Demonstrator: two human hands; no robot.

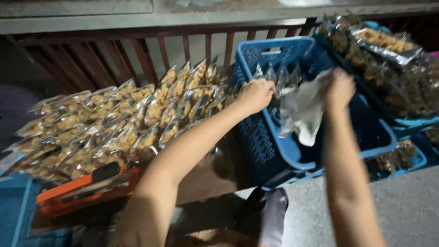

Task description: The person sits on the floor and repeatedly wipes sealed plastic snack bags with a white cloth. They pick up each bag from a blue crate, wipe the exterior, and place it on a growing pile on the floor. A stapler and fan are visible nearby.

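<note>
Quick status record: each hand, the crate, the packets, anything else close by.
left hand: closed on the near rim of the blue crate
right hand: grip shut on a crumpled clear bag over the crate
crate: tilted, its opening toward the camera
packets: rows of clear snack packets left of the crate
stacked trays: right of the crate, holding more packets
orange sealer: lower left, apart from both hands

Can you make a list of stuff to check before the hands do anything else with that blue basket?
1. Left hand on the blue basket rim: ok.
2. Right hand gripping the crinkly clear bag: ok.
3. Bag over the basket: ok.
4. Basket standing level: not ok, it looks tipped.
5. Snack packets stacked beside the basket, out of the way: ok.
6. Bag full or empty: cannot tell, blurred.
</note>
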